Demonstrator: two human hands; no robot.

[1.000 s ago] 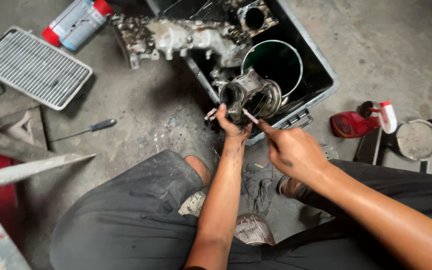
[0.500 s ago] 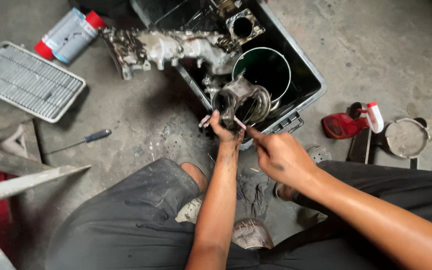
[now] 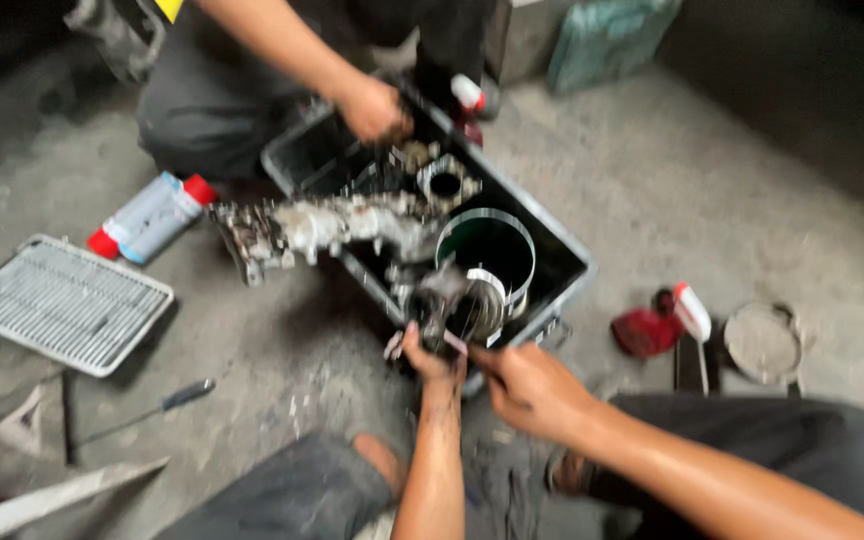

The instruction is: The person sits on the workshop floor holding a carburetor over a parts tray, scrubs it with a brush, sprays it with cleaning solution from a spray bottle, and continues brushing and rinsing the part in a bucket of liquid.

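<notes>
The person squats on a stained concrete floor [image 3: 282,350], and the whole view is blurred. The left hand [image 3: 430,358] is closed around the lower end of a grimy round metal engine part [image 3: 457,305], holding it up at the near edge of a black plastic tray [image 3: 567,262]. The right hand [image 3: 532,390] is just beside it, fingers curled shut on a thin tool [image 3: 457,345] whose tip reaches the underside of the part; what kind of tool it is cannot be told through the blur.

Inside the tray, right behind the held part, stands a round container with a dark green inside [image 3: 487,250]. A long, dirty cast metal piece [image 3: 322,228] lies across the tray's left rim, one end sticking out over the floor. Farther back in the tray sits a small square metal part with a round hole [image 3: 445,183].

Another person crouches on the far side, one hand [image 3: 374,108] resting at the tray's far rim.

On the floor to the left lies a flat pleated air filter in a pale frame [image 3: 62,303], with a white bottle with a red cap [image 3: 152,215] beyond it. A screwdriver with a dark handle [image 3: 152,408] lies near the person's knee. To the right of the tray is a red spray bottle with a white trigger [image 3: 662,325], and beside that a round dusty lid [image 3: 764,343]
</notes>
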